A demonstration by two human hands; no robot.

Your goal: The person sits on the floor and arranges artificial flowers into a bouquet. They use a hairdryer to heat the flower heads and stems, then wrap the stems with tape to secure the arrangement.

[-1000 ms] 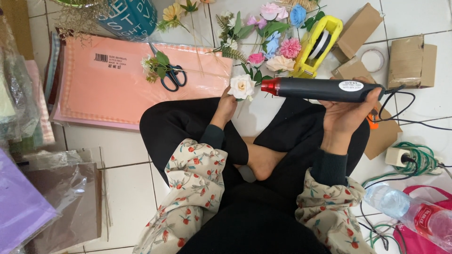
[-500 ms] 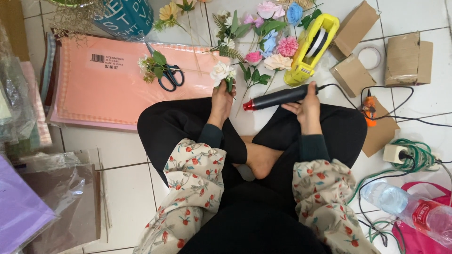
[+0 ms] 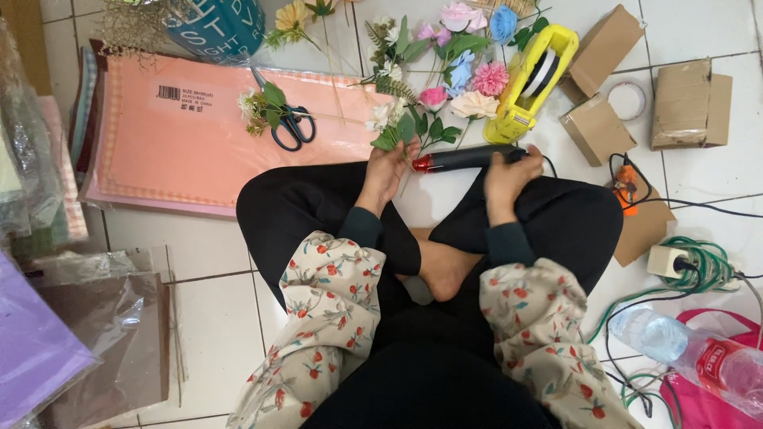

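Two things are in hand at the knees of a person sitting cross-legged on the white tiled floor (image 3: 214, 318). One is a small white flower sprig (image 3: 389, 127) with green leaves, its stem pinched in the closed fingers of the left hand (image 3: 389, 171), which rests on the left knee. The bloom stands just above that hand, at the edge of the pink paper pack (image 3: 191, 147). The other is a black glue gun (image 3: 469, 157) with a red tip, lying sideways across the floor between the knees, tip pointing towards the sprig and nearly touching its leaves. The right hand (image 3: 505, 175) is curled over the gun's rear end, fingers wrapped on it.

Just beyond the gun sits a yellow tape dispenser (image 3: 528, 83), tilted, and beside it a loose heap of artificial flowers (image 3: 465, 75) in pink, blue, cream and white. Black-handled scissors (image 3: 286, 127) lie on the pink paper pack next to another small posy. A teal bucket (image 3: 218, 24) stands at the top edge. To the right are several brown cardboard boxes (image 3: 683, 103), a tape roll (image 3: 626, 99), and a green cable (image 3: 699, 266) coiled by a white plug socket. A clear water bottle (image 3: 683, 353) lies on a pink bag at lower right. Clear wrapping sheets (image 3: 103, 318) and purple paper lie at the left.
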